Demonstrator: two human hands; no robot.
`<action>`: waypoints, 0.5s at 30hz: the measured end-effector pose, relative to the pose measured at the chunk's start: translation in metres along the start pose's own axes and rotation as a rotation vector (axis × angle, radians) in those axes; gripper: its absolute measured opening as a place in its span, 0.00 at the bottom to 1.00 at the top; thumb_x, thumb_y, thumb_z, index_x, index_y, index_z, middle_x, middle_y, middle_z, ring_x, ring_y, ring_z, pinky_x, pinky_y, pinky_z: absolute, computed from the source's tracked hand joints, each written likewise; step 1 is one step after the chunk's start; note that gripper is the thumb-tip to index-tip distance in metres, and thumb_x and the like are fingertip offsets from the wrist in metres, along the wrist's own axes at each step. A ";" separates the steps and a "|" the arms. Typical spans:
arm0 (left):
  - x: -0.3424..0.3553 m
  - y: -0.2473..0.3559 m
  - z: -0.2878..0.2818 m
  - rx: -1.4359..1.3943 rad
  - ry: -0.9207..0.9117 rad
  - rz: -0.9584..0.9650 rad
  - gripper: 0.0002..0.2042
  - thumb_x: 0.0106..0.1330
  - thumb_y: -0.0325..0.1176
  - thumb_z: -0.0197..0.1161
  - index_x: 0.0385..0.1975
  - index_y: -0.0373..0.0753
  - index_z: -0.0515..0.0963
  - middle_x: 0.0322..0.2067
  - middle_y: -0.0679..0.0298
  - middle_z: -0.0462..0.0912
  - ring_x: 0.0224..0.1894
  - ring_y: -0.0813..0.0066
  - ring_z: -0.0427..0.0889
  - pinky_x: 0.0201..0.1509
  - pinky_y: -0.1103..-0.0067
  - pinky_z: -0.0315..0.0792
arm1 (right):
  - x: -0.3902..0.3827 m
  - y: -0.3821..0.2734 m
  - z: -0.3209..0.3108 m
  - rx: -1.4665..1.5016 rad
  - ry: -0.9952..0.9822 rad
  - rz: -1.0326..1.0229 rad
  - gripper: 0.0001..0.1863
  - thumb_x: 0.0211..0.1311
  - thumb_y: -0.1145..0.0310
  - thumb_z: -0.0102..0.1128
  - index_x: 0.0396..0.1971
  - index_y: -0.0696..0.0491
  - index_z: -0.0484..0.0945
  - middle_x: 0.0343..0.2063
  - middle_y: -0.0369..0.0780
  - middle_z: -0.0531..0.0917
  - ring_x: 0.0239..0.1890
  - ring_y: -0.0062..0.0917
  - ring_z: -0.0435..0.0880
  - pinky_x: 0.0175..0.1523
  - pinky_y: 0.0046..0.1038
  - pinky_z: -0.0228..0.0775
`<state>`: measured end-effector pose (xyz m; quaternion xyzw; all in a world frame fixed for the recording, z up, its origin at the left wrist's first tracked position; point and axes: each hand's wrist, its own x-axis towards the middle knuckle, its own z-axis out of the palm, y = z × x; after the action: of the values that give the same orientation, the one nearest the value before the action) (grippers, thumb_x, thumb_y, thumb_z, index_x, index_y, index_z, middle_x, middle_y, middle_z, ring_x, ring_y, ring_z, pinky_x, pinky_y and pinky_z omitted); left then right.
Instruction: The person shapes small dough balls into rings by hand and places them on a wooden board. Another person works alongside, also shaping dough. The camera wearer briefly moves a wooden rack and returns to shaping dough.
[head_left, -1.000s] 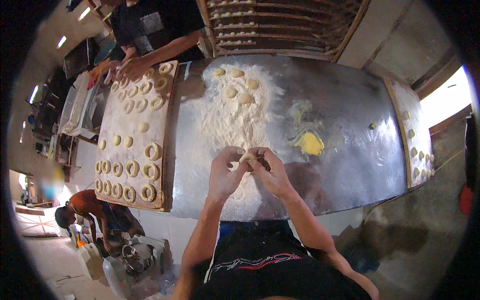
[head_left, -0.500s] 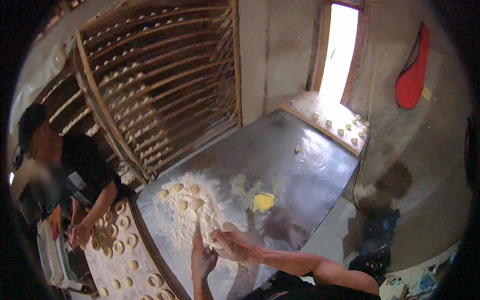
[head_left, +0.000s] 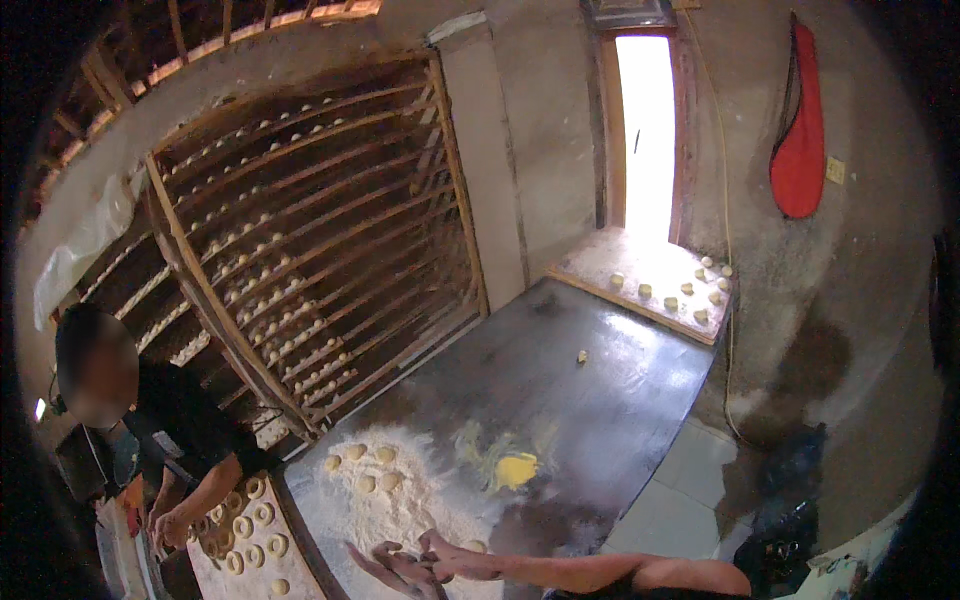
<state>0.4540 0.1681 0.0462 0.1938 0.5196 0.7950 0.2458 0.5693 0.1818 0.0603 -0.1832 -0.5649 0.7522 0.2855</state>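
Note:
My two hands meet low over the dark metal tabletop (head_left: 470, 390), at the near side of a patch of white flour (head_left: 420, 480). My left hand (head_left: 392, 570) has its fingers stretched out toward the left. Against it, my right hand (head_left: 452, 558) has its fingers curled in; whatever lies in them is hidden. A pale dough-like lump (head_left: 476, 546) shows just beside the right hand. Several round dough balls (head_left: 367, 483) rest in the flour beyond my hands. Right of the flour, a yellow lump (head_left: 517, 470) sits in a greasy smear.
Left, a co-worker (head_left: 190, 430) bends over a wooden board (head_left: 245, 583) with several dough rings (head_left: 264, 513). Another board (head_left: 630, 309) with dough pieces lies at the far end near a bright opening. A small dough bit (head_left: 582, 356) is nearer. A wooden rack (head_left: 330, 230) holds filled trays.
The view has tilted up, so the table sits lower in the picture. My left hand's fingers have gone from pointing up to reaching leftward; the right hand stays against it.

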 end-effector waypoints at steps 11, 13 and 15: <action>-0.035 0.003 0.040 0.056 -0.041 -0.076 0.32 0.68 0.51 0.51 0.69 0.45 0.54 0.26 0.67 0.69 0.22 0.77 0.65 0.22 0.78 0.62 | -0.027 -0.037 -0.037 0.336 0.141 0.055 0.17 0.64 0.56 0.52 0.40 0.49 0.56 0.33 0.31 0.58 0.31 0.14 0.59 0.36 0.19 0.54; -0.039 0.004 0.047 -0.074 -0.142 -0.414 0.33 0.68 0.51 0.51 0.69 0.44 0.53 0.23 0.67 0.67 0.21 0.77 0.64 0.22 0.78 0.60 | -0.033 -0.044 -0.042 0.266 0.156 0.114 0.18 0.64 0.55 0.52 0.40 0.48 0.56 0.33 0.31 0.58 0.34 0.15 0.59 0.38 0.21 0.55; -0.046 0.004 0.053 0.215 -0.073 0.226 0.33 0.68 0.51 0.51 0.69 0.45 0.53 0.23 0.67 0.67 0.22 0.75 0.65 0.23 0.77 0.62 | -0.037 -0.049 -0.046 0.127 0.124 0.165 0.19 0.64 0.54 0.52 0.41 0.48 0.57 0.34 0.31 0.59 0.34 0.15 0.60 0.38 0.22 0.56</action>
<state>0.5199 0.1779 0.0681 0.3051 0.5672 0.7499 0.1512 0.6364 0.2023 0.0913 -0.2567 -0.4805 0.7947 0.2678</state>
